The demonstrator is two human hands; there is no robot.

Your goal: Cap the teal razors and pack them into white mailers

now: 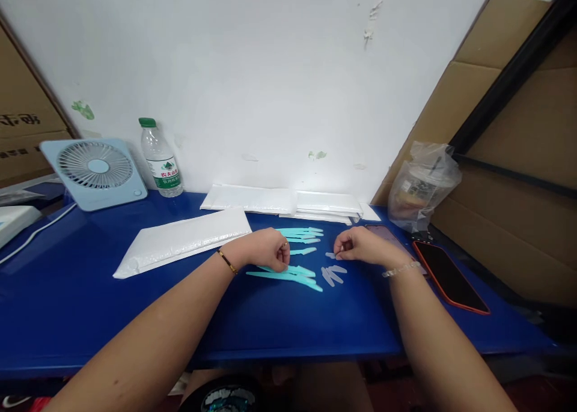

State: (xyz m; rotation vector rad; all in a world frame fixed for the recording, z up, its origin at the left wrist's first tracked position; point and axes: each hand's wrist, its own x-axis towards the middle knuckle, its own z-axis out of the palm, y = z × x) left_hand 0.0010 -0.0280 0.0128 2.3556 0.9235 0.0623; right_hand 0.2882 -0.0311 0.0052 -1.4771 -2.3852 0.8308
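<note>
Several thin teal plastic blades (297,236) lie in two groups on the blue table (90,304); the nearer group (288,275) sits below my left hand. My left hand (269,249) is curled closed with its fingers pinched on the end of a teal blade (303,251). My right hand (358,245) is closed in a pinch on a small clear plastic cap (330,255). More clear caps (332,273) lie between my hands, just in front of my right wrist.
A white padded mailer (184,239) lies left of my hands, with more mailers (279,200) stacked by the wall. A small fan (94,172) and water bottle (160,158) stand back left. A phone (448,275) and bagged drink cup (421,187) sit right.
</note>
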